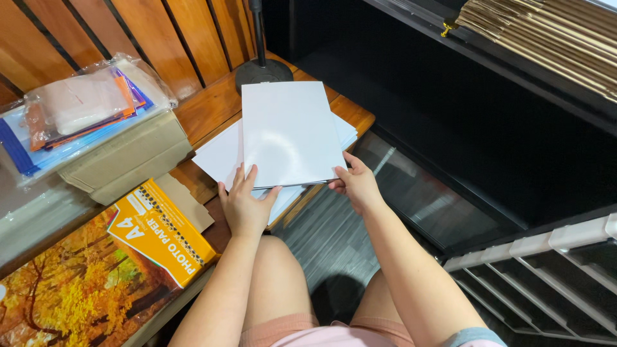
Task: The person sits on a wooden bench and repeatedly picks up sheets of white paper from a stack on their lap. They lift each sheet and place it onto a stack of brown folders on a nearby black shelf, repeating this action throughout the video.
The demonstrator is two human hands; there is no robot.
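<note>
Orange photo-paper pack (164, 234) lies left on the wooden tabletop (212, 103); left hand (244, 204) and right hand (355, 183), fingers closed on its near edge, lift a glossy white sheet stack (290, 132) above loose white sheets (222, 157). Step: squaring the stack; next needs even grip.

Print shop: photo paper pack (160, 232), paper stacks (289, 138)
</note>
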